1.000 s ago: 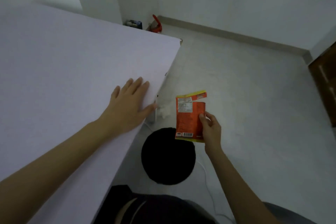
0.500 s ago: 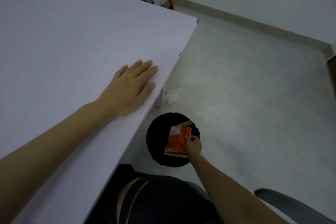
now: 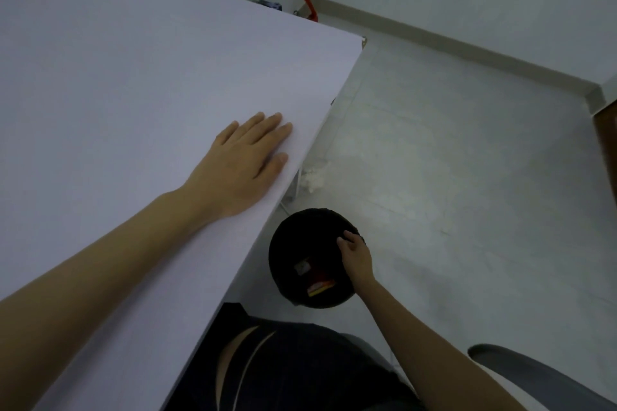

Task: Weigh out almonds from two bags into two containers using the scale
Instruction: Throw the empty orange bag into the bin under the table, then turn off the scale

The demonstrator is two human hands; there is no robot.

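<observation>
Looking at the right hand first, what are its fingers doing?

They hang loosely curled over the far rim of the black bin and hold nothing. Half a second ago they pinched the orange almond bag; now it has left them.

Where is the bag, then?

Down inside the bin, lying crumpled near the side closest to the person, only its label and a red and yellow edge showing in the dark.

And the left hand?

Its fingers are straight and together, palm flat on the white table just beside the edge, much as before.

What lies around them?

The bin stands on the pale floor close to the table's edge. A white crumpled lump sits on the floor beyond it, by a table leg. A red object shows past the far corner, and a grey chair curves in at the lower right.

Does anything block the view?

The right hand and wrist cover part of the bin's mouth.
</observation>
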